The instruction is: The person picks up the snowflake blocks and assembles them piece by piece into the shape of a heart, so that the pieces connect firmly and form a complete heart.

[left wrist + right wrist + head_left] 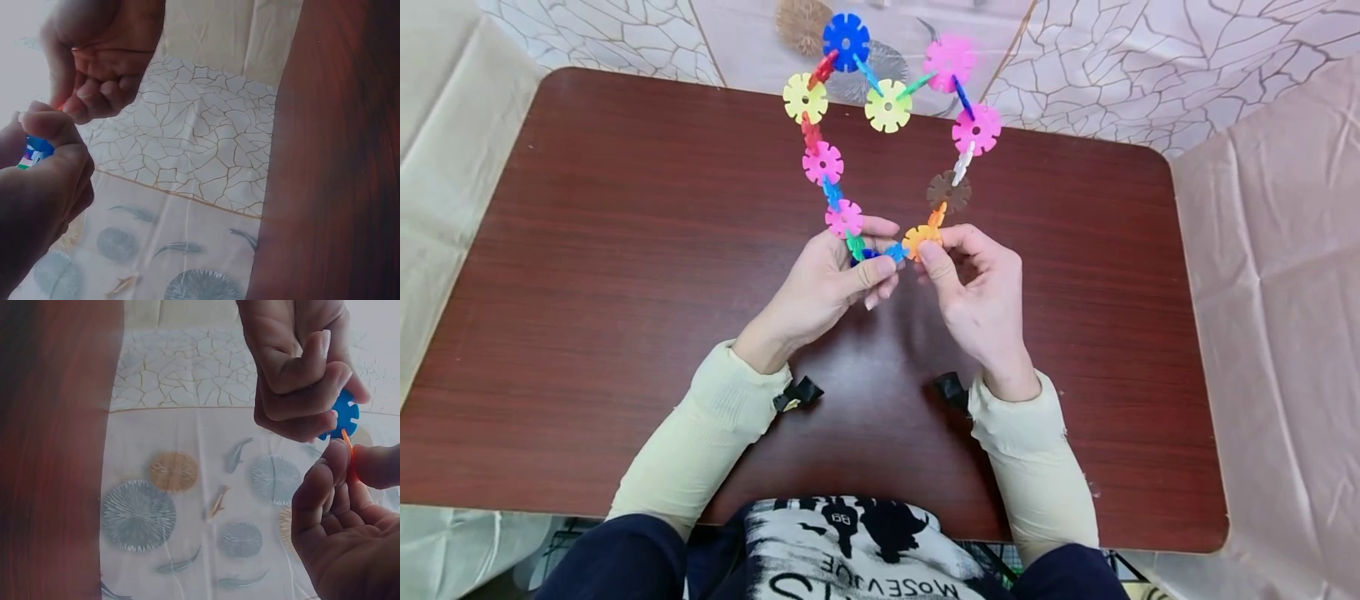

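A heart-shaped chain of coloured snowflake discs (887,107) is held up above the brown table (587,292). At its bottom tip my left hand (850,267) pinches a blue disc (871,254) between thumb and fingers. My right hand (958,267) pinches the orange disc (919,240) beside it. The two hands almost touch. The left wrist view shows the blue disc (37,150) peeping out under my left thumb. In the right wrist view the blue disc (344,415) and the thin edge of the orange disc (347,442) show between the fingers.
Cream sleeves cover both forearms. A glossy cloth printed with crackle lines and round motifs (1112,58) lies beyond the table's far edge. Pale cloth (1285,292) drapes at the right and left sides.
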The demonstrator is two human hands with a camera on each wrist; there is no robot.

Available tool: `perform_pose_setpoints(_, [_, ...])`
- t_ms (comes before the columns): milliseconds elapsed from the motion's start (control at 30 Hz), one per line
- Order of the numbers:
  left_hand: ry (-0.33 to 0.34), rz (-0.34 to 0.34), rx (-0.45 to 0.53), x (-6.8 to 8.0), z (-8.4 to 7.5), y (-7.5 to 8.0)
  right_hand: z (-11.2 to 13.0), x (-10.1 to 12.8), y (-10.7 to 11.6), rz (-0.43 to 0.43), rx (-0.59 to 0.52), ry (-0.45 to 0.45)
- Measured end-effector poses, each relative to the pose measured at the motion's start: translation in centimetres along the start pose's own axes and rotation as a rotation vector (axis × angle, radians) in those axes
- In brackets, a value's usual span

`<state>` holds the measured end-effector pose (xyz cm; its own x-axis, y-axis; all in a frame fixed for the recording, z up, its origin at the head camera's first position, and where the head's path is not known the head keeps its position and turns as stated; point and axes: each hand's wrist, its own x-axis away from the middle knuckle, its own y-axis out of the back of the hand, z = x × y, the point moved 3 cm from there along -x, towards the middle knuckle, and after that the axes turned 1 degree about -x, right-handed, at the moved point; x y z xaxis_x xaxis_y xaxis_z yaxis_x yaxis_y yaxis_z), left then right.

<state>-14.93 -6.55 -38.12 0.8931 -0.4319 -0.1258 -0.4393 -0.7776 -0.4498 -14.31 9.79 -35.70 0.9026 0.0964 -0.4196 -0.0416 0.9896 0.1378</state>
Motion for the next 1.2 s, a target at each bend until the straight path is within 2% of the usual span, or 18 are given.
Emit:
perform_pose_setpoints(200, [0.051, 0.064, 0.075, 0.22, -0.42, 0.17, -0.27, -0.24, -0.24, -0.001, -0.062, -0.021])
perform_pose_setpoints(400, [0.046, 0.072, 0.019, 0.27, -0.36, 0.06, -0.57, -0.14, -0.03, 0.02, -0.072, -0.037])
perform_pose_setpoints(733, [0.028, 0.109, -0.002, 0.28, -0.02, -0.35, -0.3, -0.04, -0.08, 0.024, -0.004, -0.055])
perform_pose_setpoints(1033, [-0.011, 0.154, -0.083, 0.38, 0.19, -0.26, 0.13, 0.02, 0.04, 0.092, 0.102, -0.127])
perform_pose_setpoints(1200, [-0.014, 0.136, -0.171, 0.16, 0.42, -0.35, 0.28, -0.07, 0.09, 0.113, 0.154, -0.17])
